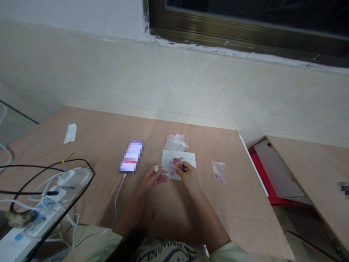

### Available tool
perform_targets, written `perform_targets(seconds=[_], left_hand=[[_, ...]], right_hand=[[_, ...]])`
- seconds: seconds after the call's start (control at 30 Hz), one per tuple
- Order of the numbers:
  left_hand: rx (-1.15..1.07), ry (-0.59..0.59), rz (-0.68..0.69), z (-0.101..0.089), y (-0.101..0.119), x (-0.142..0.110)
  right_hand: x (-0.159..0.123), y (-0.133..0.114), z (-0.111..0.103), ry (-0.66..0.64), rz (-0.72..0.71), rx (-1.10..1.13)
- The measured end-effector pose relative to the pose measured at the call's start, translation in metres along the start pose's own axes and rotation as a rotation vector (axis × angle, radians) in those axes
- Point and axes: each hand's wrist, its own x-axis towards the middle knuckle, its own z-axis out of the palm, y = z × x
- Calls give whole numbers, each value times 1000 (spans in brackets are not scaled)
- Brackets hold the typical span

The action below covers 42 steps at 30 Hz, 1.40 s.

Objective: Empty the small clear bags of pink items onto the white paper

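Observation:
A white sheet of paper lies on the wooden table with a small heap of pink and dark red beads on it. My left hand, left of the paper, is closed on a small clear plastic bag that has pinkish bits in its lower part. Over the paper, just below the heap, my right hand has thumb and fingers pinched together. Whatever sits between those fingertips is too small to make out.
Behind the paper lies a clear zip bag; another zip bag with pink beads is to the right. A phone on a white cable is at left. Tangled cords and a power strip crowd the left front. A paper scrap lies far left.

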Motion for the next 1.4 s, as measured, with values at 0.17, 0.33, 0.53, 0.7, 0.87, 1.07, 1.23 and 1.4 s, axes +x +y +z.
perform_targets(seconds=[0.17, 0.33, 0.53, 0.7, 0.87, 1.07, 1.23, 1.4], left_hand=[[-16, 10, 15, -1, -1, 3], [3, 29, 38, 1, 6, 7], [37, 60, 26, 3, 18, 13], [34, 65, 11, -1, 15, 16], [12, 87, 1, -4, 10, 11], [28, 55, 33, -8, 1, 9], [16, 50, 34, -2, -2, 3], [-48, 51, 47, 5, 0, -1]], right_hand=[[4, 8, -12, -99, -31, 57], [23, 30, -25, 247, -78, -399], [36, 51, -18, 161, -68, -655], [40, 56, -15, 103, -54, -641], [38, 47, -19, 113, -60, -558], [22, 6, -17, 12, -169, -286], [11, -12, -7, -92, -186, -335], [7, -11, -10, -193, -199, -244]])
